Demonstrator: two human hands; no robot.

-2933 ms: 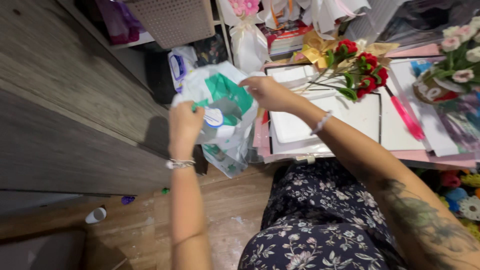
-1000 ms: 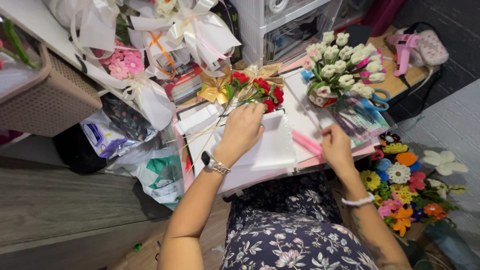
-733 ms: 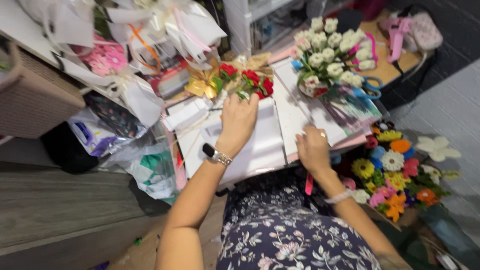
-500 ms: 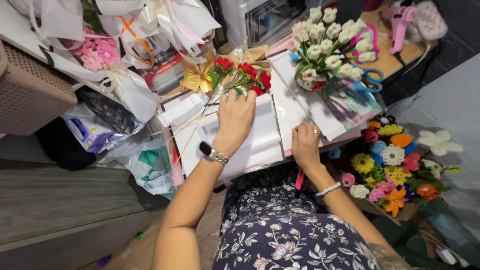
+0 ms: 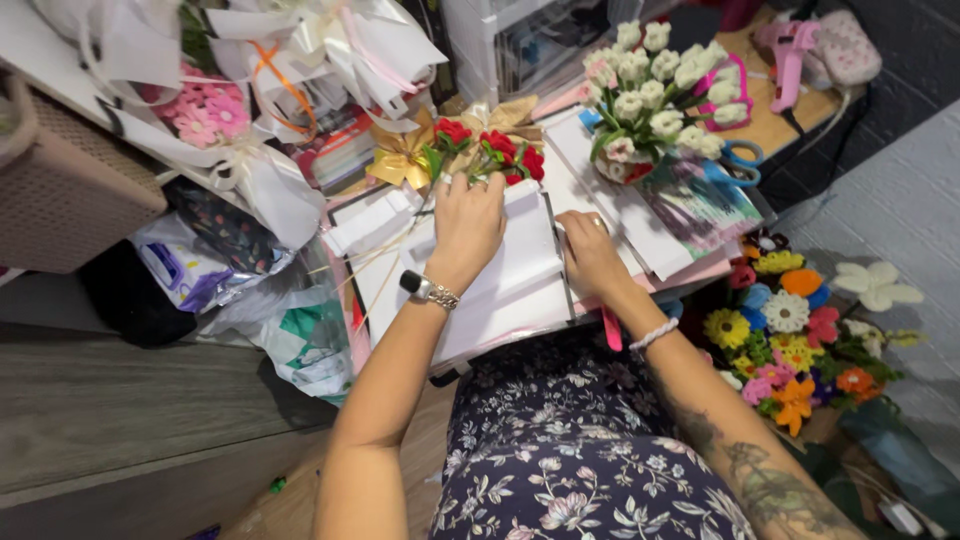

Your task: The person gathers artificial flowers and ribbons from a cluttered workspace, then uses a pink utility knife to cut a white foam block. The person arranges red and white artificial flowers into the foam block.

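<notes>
A stack of white sheets (image 5: 510, 275) lies on the low pink-edged table (image 5: 690, 272) over my lap. My left hand (image 5: 466, 228), a watch on its wrist, lies flat on the stack. Its fingertips reach the stems of a bunch of red roses (image 5: 488, 150) with a gold bow (image 5: 400, 160). My right hand (image 5: 590, 255), with a bead bracelet, curls its fingers over the right edge of the stack. A pink stick (image 5: 608, 326) shows under that wrist.
A bouquet of white flowers (image 5: 655, 95) and blue scissors (image 5: 735, 165) sit at the table's back right. Wrapped bouquets with ribbons (image 5: 300, 70), a woven basket (image 5: 70, 190) and plastic bags (image 5: 300, 335) crowd the left. Colourful knitted flowers (image 5: 790, 340) stand on the right floor.
Three seconds ago both hands held a plastic bag at the left. They have since moved onto the table: the left to the sheets by the roses, the right drawn in to the stack's edge.
</notes>
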